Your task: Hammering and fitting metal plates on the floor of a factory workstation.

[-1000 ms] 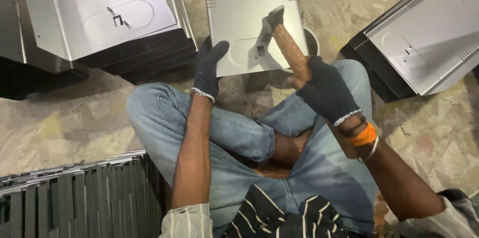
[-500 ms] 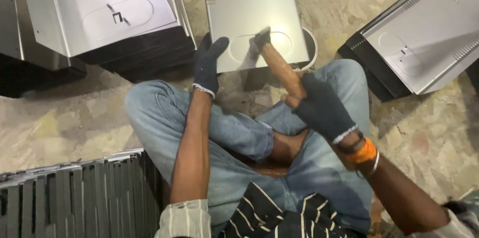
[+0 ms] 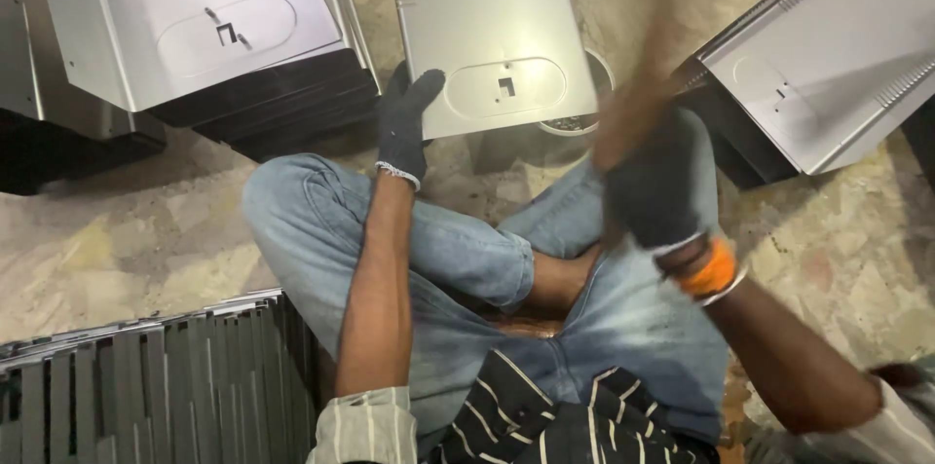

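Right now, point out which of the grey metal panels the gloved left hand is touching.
The middle panel, directly ahead of the knees: the left hand presses its lower left edge. The left stack's panel and the right panel lie apart, untouched.

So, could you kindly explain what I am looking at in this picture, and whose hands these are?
The picture comes from a camera worn on a person's head, looking straight down. That person sits cross-legged on a stone floor in blue jeans. Both hands wear dark gloves. The left hand rests on the near edge of a grey metal sheet lying in front of the knees. The right hand grips a wooden handle raised above the sheet; it is blurred and its top end cannot be made out. An orange band sits on that wrist. More such sheets lie stacked at the upper left and upper right, and another stack stands on edge at the lower left.
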